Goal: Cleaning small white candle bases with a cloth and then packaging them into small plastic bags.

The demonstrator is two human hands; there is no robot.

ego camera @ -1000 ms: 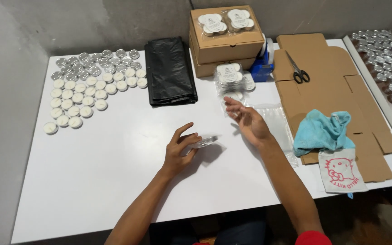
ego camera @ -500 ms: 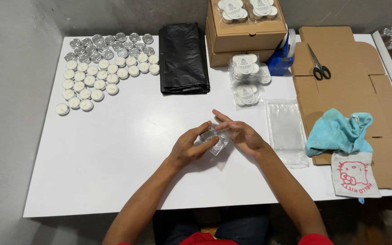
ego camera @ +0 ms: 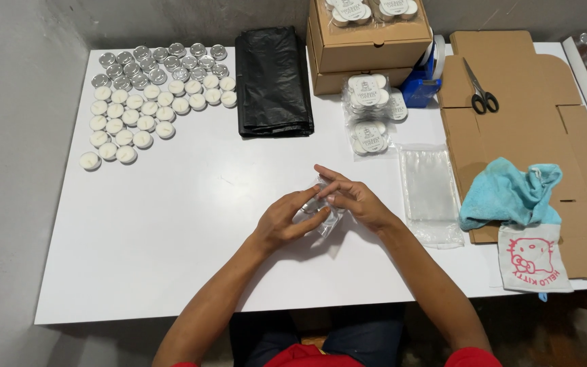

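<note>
Both hands meet over the middle of the white table [ego camera: 171, 224]. My left hand [ego camera: 287, 219] and my right hand [ego camera: 353, 198] together hold a small clear plastic bag [ego camera: 323, 212] that seems to have something small and metallic in it; the fingers hide most of it. To the far left lie several white tealight candles [ego camera: 145, 102] in rows. Just beyond my right hand sit sealed clear packs of candles [ego camera: 369, 109], and a stack of flat clear bags [ego camera: 429, 190] lies to the right.
A folded black plastic bag [ego camera: 271, 81] lies at the back centre. Brown cardboard boxes [ego camera: 368, 47] stand behind the packs, with a blue tape dispenser [ego camera: 426, 78] beside them. Flattened cardboard [ego camera: 524, 122] carries scissors [ego camera: 480, 92], a blue cloth [ego camera: 511, 194] and a printed pouch [ego camera: 530, 258].
My right hand came in from the right and joined the left on the clear bag. Both hands now hold it close together above the table; the view has shifted slightly.
</note>
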